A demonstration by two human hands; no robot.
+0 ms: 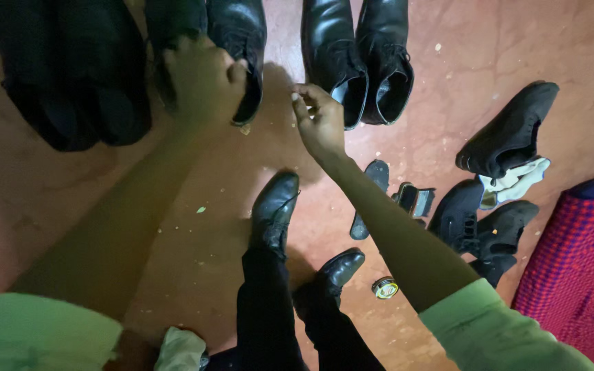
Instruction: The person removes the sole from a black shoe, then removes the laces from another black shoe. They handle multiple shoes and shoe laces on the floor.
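Note:
My left hand (204, 79) grips the heel opening of a black leather boot (238, 34) standing on the red floor. My right hand (319, 120) hovers between that boot and a second pair of black boots (355, 55), fingers pinched together near the heel of the closer one; I cannot tell whether anything is in them. Both my sleeves are light green. My own feet in black shoes (274, 206) show below, at the bottom centre.
Dark bags or boots (70, 75) lie at the far left. To the right are shoe brushes (414, 199), a small round polish tin (384, 287), several black shoes (510, 134), a white cloth (517, 180) and a red-and-blue checked fabric (579, 268).

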